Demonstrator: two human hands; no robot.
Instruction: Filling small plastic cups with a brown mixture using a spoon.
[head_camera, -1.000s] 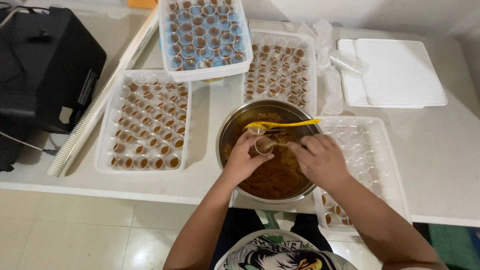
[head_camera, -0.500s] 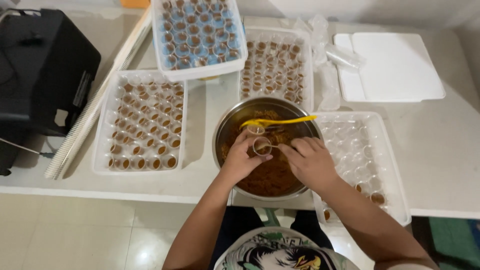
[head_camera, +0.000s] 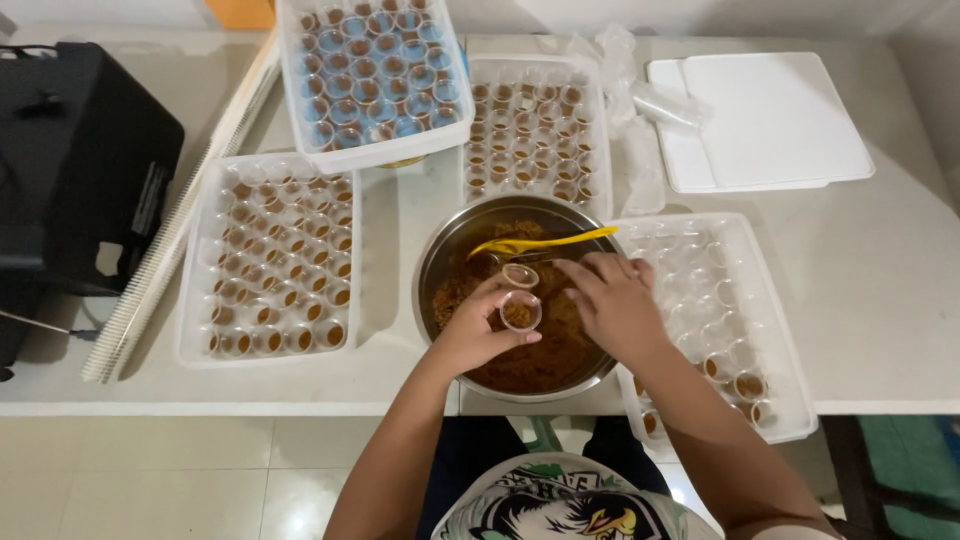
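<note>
Head view: left hand (head_camera: 475, 335) grips one small cup (head_camera: 520, 311); four trays (head_camera: 268, 262) surround one bowl (head_camera: 440, 262).

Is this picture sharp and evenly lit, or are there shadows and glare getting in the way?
In the head view, light is soft and even; the white table looks slightly washed out. The metal bowl casts a shadow to its left, and its rim shows mild glare. The left hand, right hand and small clear cup look fairly sharp; straight edges bow slightly near the frame's borders.

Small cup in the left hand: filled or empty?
Filled partway: the small clear cup pinched in the left hand shows brown paste inside, over the steel bowl.
</note>
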